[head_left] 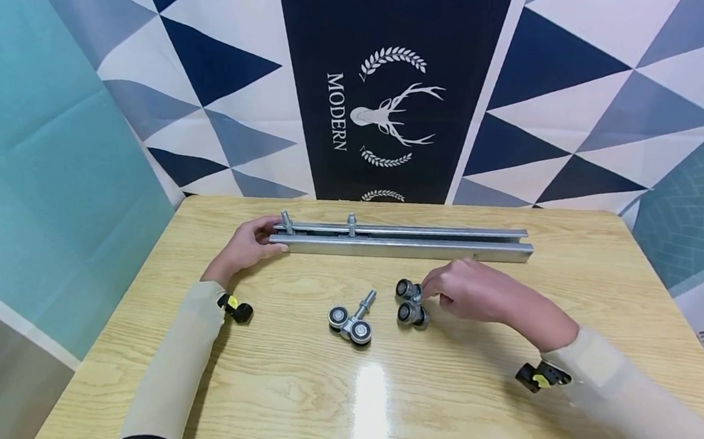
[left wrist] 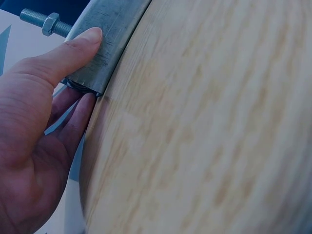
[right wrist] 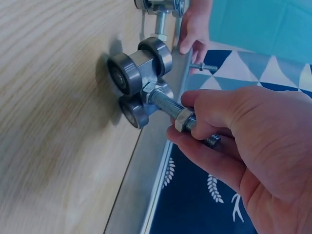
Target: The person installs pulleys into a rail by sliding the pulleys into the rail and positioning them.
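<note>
A steel channel track (head_left: 400, 247) lies along the far part of the table, its slot upward, with two threaded bolts (head_left: 351, 224) standing out of it near the left end. My left hand (head_left: 251, 243) grips that end; in the left wrist view the thumb (left wrist: 85, 44) presses one face while the fingers are partly hidden behind it. With thumb and fingertips, my right hand (right wrist: 243, 131) pinches the threaded stem of a roller trolley (right wrist: 141, 73), by its nut. The wheels point away from the palm, close over the wood. A second roller trolley (head_left: 351, 325) lies left of it, stem pointing up and right.
The wooden table (head_left: 282, 398) carries all of these parts. Behind its far edge hangs a patterned cloth (head_left: 225, 77), with a teal cloth (head_left: 44, 144) along the left side. Small black cameras (head_left: 543, 377) are strapped at both wrists.
</note>
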